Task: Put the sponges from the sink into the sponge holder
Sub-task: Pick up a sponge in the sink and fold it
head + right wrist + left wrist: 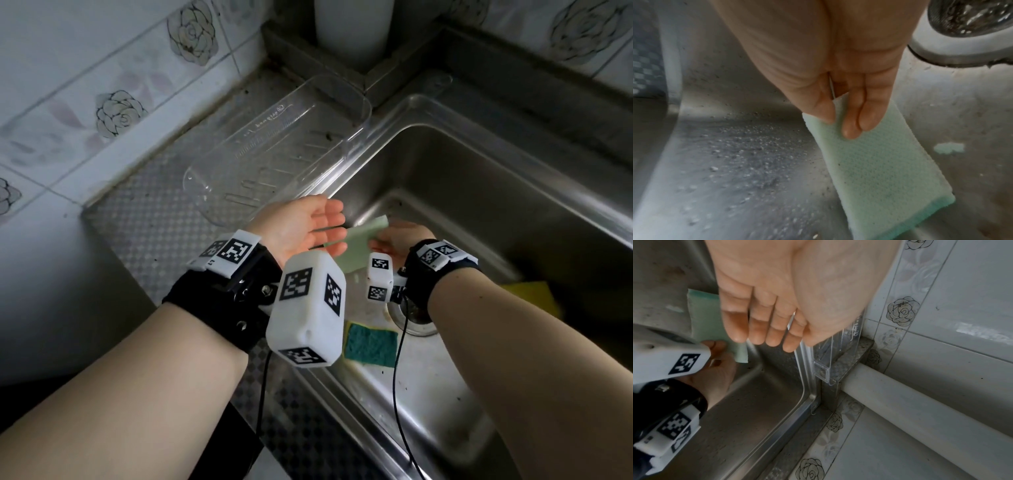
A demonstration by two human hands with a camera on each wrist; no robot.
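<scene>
My right hand (387, 240) (838, 121) pinches a pale green sponge (359, 245) (879, 162) by one end between thumb and fingers, above the steel sink (513, 192). My left hand (318, 226) (764, 334) is open, palm up, fingers straight, right beside the sponge (707, 318); I cannot tell if it touches it. The clear plastic sponge holder (219, 171) (838, 353) lies on the counter left of the sink, with nothing in it. A dark green scouring sponge (371, 344) and a yellow sponge (534, 294) lie on the sink floor.
The drain strainer (414, 315) (972, 19) sits in the sink floor below my right wrist. A white pipe (352, 27) (920, 410) stands in the tiled corner behind the holder. Tiled walls (102, 85) close off the left and back.
</scene>
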